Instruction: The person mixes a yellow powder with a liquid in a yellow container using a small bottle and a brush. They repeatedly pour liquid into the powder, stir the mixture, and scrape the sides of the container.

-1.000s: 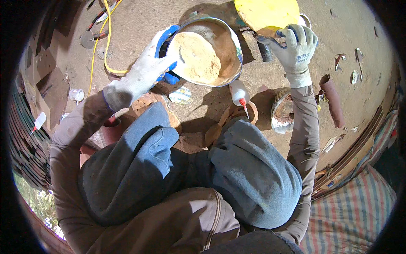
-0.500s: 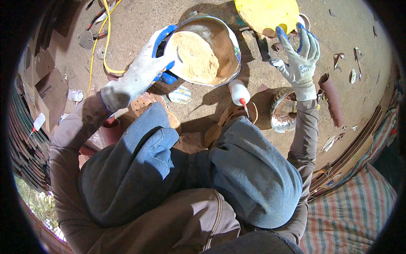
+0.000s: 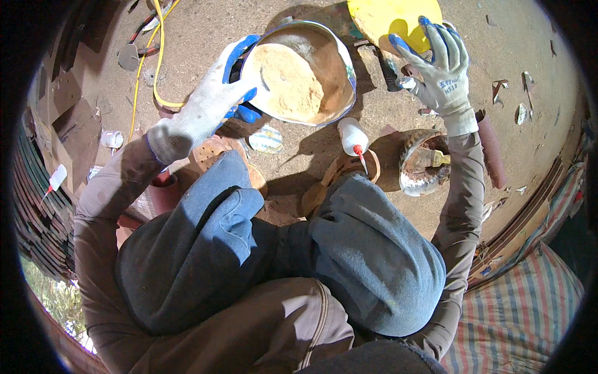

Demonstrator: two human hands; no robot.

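My left hand, in a white glove with blue palm, grips the left side of a round bucket. The bucket is tipped toward me and holds tan powder, heaped on its left side. My right hand, gloved alike, is open with spread fingers and nothing in them. Its fingertips hang by the near right edge of a round yellow disc; whether they touch it I cannot tell. A white squeeze bottle with a red cap and pointed tip lies close to my right knee.
A crusted round container with a brush in it stands beside my right forearm. Farther right lies a brown sandpaper-like roll. Yellow cord runs along the left, near a small white jar. Scraps litter the right floor.
My right hand has shifted slightly right and up, its fingers spreading near the yellow disc. The brush in the crusted container now shows beside my forearm. My left hand stays on the bucket.
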